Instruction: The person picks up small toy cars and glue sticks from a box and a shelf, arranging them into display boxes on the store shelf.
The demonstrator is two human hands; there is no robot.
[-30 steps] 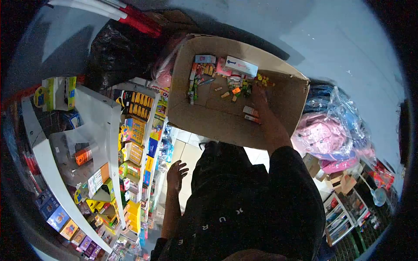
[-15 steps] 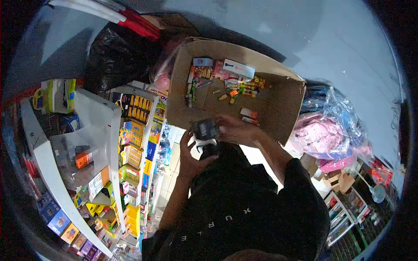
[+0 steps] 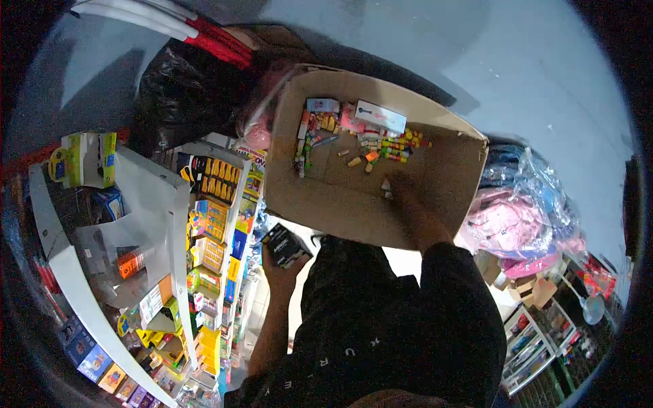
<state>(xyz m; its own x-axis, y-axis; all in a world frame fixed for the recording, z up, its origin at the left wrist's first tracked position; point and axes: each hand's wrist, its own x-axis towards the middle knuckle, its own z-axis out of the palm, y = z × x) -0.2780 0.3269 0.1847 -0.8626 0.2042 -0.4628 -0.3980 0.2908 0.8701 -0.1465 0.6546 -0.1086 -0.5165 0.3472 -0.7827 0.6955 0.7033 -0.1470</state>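
Note:
Near the lower left of the large cardboard box (image 3: 320, 217), my left hand (image 3: 280, 272) is closed around a small black carton (image 3: 286, 246) with pale print on its face. My right hand (image 3: 407, 194) reaches down inside the cardboard box, dark and blurred. Its fingers are at a small white packet (image 3: 386, 186) on the box floor; whether they grip it, I cannot tell. Farther in lie glue sticks (image 3: 396, 151) with yellow and green labels, a long white carton (image 3: 381, 117), a light blue carton (image 3: 322, 105) and a loose orange piece (image 3: 371, 156).
Shelves of packaged goods (image 3: 218, 190) run down the left, with a white shelf edge (image 3: 68, 272) nearer me. A black plastic bag (image 3: 183, 95) sits behind them. Plastic-wrapped pink bags (image 3: 507, 217) are right of the box. A white rack (image 3: 537, 340) stands lower right.
My right hand has left the black carton and moved into the cardboard box. My left hand has shifted down and left, still holding the black carton. The view has shifted slightly.

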